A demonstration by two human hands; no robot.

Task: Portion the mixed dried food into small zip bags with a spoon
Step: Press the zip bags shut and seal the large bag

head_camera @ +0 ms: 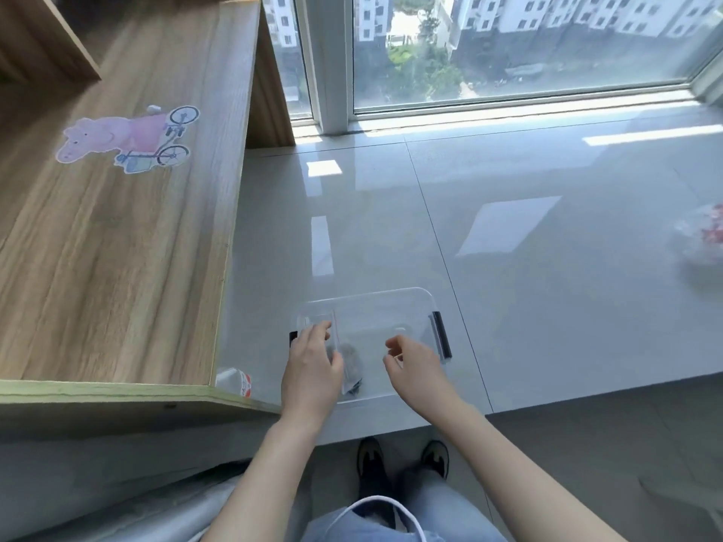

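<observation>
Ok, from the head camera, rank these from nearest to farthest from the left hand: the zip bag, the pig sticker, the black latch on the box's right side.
From the left hand:
1. Zip bag, just right of it in the clear box, apparently touching the fingers.
2. Black latch, across the box on the right.
3. Pig sticker, far up-left on the wooden surface.

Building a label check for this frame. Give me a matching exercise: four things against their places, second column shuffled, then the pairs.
Things:
1. clear box
2. small zip bag
3. cartoon sticker
4. crumpled plastic bag

Places:
A. on the wooden shelf surface, left
B. on the pale sill, at the right frame edge
C. on the sill's near edge, under both hands
D. inside the box, beside the left hand

Pairs: 1-C, 2-D, 3-A, 4-B
</observation>
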